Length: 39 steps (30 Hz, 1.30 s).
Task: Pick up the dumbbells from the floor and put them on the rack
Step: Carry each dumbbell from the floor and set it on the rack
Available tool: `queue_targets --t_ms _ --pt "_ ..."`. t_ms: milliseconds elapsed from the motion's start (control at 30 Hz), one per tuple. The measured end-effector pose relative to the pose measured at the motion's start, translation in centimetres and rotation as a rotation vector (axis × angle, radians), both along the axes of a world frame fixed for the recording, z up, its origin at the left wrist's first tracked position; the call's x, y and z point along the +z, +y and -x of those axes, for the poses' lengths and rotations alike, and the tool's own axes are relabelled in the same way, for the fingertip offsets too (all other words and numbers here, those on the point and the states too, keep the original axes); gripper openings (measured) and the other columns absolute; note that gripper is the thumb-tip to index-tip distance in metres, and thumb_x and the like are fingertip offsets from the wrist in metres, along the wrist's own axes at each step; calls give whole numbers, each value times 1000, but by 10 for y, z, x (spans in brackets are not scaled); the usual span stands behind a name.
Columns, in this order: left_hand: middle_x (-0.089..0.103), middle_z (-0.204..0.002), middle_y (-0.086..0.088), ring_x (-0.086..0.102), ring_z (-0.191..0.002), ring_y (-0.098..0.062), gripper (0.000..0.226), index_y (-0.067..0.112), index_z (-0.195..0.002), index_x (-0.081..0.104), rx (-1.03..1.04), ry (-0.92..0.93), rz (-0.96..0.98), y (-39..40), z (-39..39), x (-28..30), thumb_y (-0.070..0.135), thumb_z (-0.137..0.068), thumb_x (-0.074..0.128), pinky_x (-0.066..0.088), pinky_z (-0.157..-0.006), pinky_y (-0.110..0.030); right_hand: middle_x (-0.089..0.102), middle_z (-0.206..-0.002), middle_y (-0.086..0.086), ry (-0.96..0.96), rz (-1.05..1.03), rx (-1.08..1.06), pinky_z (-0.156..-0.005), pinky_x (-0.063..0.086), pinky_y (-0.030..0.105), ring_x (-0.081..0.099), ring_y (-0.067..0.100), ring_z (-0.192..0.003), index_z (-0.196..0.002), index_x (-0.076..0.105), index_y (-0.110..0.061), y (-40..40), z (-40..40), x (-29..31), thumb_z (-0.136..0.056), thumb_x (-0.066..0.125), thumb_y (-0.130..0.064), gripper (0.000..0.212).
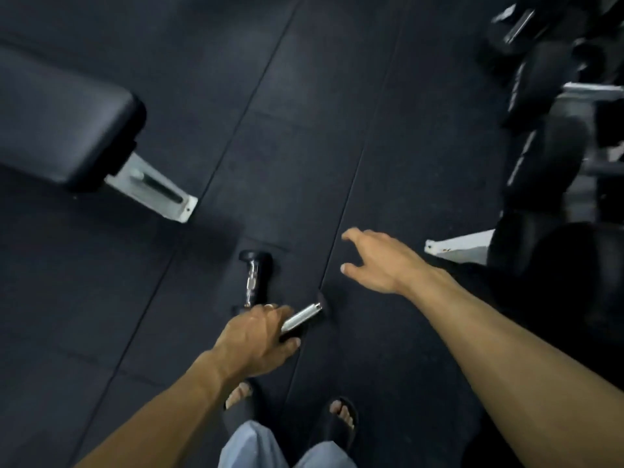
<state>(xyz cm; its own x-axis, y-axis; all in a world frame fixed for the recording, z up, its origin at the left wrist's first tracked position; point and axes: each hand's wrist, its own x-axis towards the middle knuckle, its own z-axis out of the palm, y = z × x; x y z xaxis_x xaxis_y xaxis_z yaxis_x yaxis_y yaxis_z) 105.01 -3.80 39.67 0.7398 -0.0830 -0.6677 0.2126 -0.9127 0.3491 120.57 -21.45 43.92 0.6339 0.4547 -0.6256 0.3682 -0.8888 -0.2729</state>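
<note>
Two small black dumbbells with chrome handles are near the middle of the dark rubber floor. My left hand (260, 336) grips the chrome handle of the nearer dumbbell (305, 315), whose far head points up and right. The second dumbbell (253, 280) lies on the floor just beyond my left hand, untouched. My right hand (378, 260) hovers over the floor to the right with fingers spread, holding nothing. The dumbbell rack (587, 92) stands along the right edge, loaded with large black dumbbells.
A black padded bench (64, 126) with a white metal foot (158, 190) stands at the left. The rack's white foot (456, 248) juts onto the floor at the right. My sandalled feet (341, 420) are at the bottom. Floor mats (304, 130) stretch ahead.
</note>
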Motion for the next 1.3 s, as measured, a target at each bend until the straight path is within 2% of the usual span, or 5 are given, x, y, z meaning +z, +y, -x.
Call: queue_targets --t_ms 400,633,900,1100,1300 --pt "54 -128 -3 51 -119 -24 62 22 -139 40 38 -16 73 -7 24 -296 47 -87 60 46 -96 -40 54 -136 9 178 90 -148 -100 47 44 54 28 -123 -148 33 -23 -14 52 -299 -91 63 -43 68" --pt "42 -129 -7 50 -118 -28 68 21 -144 30 77 -73 145 -24 12 -382 41 -87 62 45 -96 -41 60 -122 0 211 -25 -344 -96 48 39 58 22 -111 -140 43 -26 -8 63 -399 -88 68 -42 59" --pt "62 -114 -8 62 -101 -33 49 22 -128 37 -114 -57 -144 -20 -1 -409 39 -87 58 37 -72 -36 65 -120 1 129 -175 -487 -100 47 41 58 25 -113 -139 47 -31 -10 69 -430 -92 65 -33 50" --pt "62 -110 -9 60 -101 -33 47 22 -116 38 -62 5 -24 -18 2 -392 42 -83 65 35 -71 -33 67 -107 -5 131 -238 -449 -94 52 41 64 20 -100 -133 52 -32 -19 76 -409 -93 64 -24 43" --pt "64 -105 -3 59 -100 -28 49 30 -114 39 51 32 111 -26 5 -329 45 -79 70 37 -72 -33 68 -104 -6 152 -266 -370 -88 55 41 66 17 -95 -129 54 -34 -27 63 -345 -92 66 -22 41"
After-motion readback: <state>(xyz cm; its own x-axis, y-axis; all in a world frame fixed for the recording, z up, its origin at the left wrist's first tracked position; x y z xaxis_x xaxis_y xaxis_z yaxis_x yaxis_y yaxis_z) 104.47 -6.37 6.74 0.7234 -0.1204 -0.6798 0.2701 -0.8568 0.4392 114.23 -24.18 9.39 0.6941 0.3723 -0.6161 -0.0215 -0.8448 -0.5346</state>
